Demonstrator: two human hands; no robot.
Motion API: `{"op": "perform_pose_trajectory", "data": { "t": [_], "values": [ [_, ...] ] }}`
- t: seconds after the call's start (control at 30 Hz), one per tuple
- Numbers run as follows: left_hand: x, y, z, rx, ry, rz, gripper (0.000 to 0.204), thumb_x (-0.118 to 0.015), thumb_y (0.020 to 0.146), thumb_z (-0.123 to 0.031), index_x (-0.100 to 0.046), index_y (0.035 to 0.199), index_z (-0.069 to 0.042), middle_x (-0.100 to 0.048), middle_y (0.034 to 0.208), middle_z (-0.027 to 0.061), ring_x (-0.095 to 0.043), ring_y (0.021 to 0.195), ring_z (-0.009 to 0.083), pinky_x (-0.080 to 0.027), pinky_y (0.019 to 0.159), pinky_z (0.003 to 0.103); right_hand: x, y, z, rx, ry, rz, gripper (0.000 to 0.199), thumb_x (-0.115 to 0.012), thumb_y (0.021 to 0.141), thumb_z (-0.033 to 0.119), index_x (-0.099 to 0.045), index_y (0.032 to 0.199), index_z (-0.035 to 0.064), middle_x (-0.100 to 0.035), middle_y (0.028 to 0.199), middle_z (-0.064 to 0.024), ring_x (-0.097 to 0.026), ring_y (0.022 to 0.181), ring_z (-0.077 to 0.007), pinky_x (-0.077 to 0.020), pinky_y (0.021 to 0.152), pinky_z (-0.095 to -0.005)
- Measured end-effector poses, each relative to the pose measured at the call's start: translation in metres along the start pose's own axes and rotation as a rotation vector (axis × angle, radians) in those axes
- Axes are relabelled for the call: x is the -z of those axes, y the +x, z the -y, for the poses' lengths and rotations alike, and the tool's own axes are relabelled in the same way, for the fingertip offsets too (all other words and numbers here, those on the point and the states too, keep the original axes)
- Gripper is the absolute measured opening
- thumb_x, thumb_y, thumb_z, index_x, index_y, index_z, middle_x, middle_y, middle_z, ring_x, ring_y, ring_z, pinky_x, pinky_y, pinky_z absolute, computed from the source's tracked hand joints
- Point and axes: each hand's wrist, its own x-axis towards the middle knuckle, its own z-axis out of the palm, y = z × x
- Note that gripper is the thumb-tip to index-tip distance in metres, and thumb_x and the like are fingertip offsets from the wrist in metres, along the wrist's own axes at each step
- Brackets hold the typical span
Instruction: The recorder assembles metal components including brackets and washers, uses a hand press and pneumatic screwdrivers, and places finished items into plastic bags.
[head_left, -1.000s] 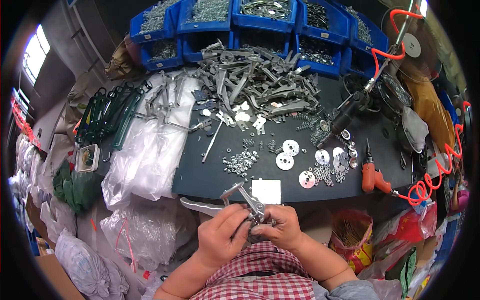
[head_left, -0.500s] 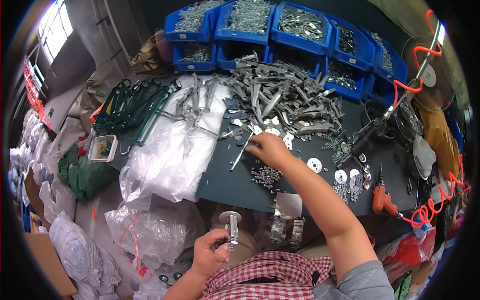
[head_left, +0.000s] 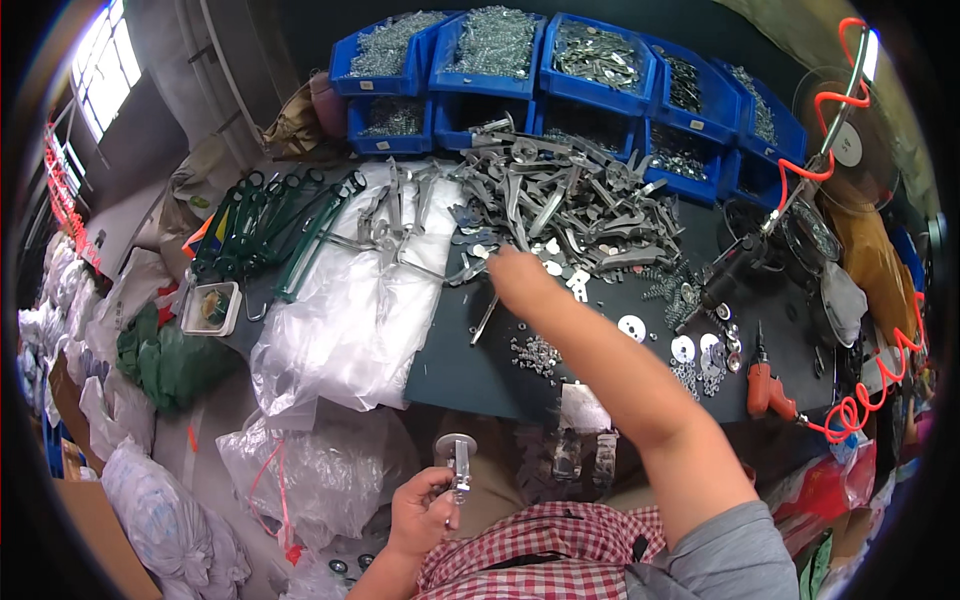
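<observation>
Low in front of my lap, my left hand (head_left: 422,512) is closed around a silver metal part with a round disc (head_left: 457,443) at its top. My right hand (head_left: 522,285) reaches out over the dark worktop, at the near left edge of a heap of grey metal levers (head_left: 580,210). Its fingers are hidden behind the back of the hand, so I cannot make out whether they grip anything. A thin metal rod (head_left: 484,322) lies just below that hand. Small pale plates (head_left: 578,284) and a cluster of little nuts (head_left: 535,355) lie nearby.
Blue bins (head_left: 490,50) of small metal parts stand stacked at the back. White plastic sheeting (head_left: 335,320) and green-handled tools (head_left: 265,225) lie left. Springs, discs (head_left: 631,328) and an orange power driver (head_left: 765,385) with a coiled red hose (head_left: 850,420) are right.
My right hand has moved slightly up and left, from beside the thin rod to the edge of the lever heap. The left hand keeps holding the disc-topped metal part.
</observation>
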Motion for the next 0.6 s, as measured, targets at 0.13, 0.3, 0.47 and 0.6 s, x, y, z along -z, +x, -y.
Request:
{"op": "perform_pose_trajectory", "data": {
  "t": [0.13, 0.3, 0.47, 0.6],
  "values": [
    [0.009, -0.005, 0.005, 0.002, -0.040, -0.025, 0.022, -0.052, 0.080, -0.010, -0.054, 0.097, 0.002, -0.062, 0.087, 0.0103, -0.051, 0.046, 0.0087, -0.037, 0.036, 0.019, 0.091, -0.063, -0.028, -0.052, 0.302, 0.017, 0.013, -0.061, 0.074, 0.013, -0.062, 0.080, 0.0023, -0.059, 0.077, -0.0136, -0.061, 0.072, -0.0295, -0.0482, 0.062, -0.0368],
    [0.008, 0.008, 0.005, 0.119, 0.039, -0.030, 0.021, -0.052, 0.079, -0.008, -0.055, 0.097, 0.003, -0.062, 0.087, 0.0107, -0.050, 0.043, 0.0093, -0.037, 0.034, 0.019, 0.122, -0.172, -0.020, -0.476, 0.591, 0.034, 0.015, -0.065, 0.073, 0.016, -0.063, 0.081, 0.0037, -0.062, 0.076, -0.0119, -0.060, 0.069, -0.0289, -0.0475, 0.063, -0.0354],
    [-0.048, 0.036, -0.009, 0.023, 0.032, 0.199, 0.026, -0.058, 0.080, -0.016, -0.055, 0.097, 0.003, -0.061, 0.092, 0.0124, -0.051, 0.045, 0.0096, -0.038, 0.036, 0.020, 0.066, -0.215, -0.009, -0.388, 0.442, -0.233, 0.015, -0.067, 0.073, 0.012, -0.061, 0.081, 0.0016, -0.061, 0.077, -0.0137, -0.059, 0.070, -0.0302, -0.0467, 0.062, -0.0345],
    [-0.069, 0.042, -0.016, -0.030, 0.068, 0.194, 0.024, -0.057, 0.079, -0.014, -0.057, 0.096, 0.003, -0.060, 0.088, 0.0100, -0.051, 0.045, 0.0091, -0.039, 0.038, 0.020, 0.083, -0.226, 0.006, -0.393, 0.792, -0.242, 0.013, -0.065, 0.076, 0.008, -0.061, 0.085, 0.0003, -0.062, 0.077, -0.0103, -0.062, 0.067, -0.0205, -0.0479, 0.060, -0.0292]
  ]
}}
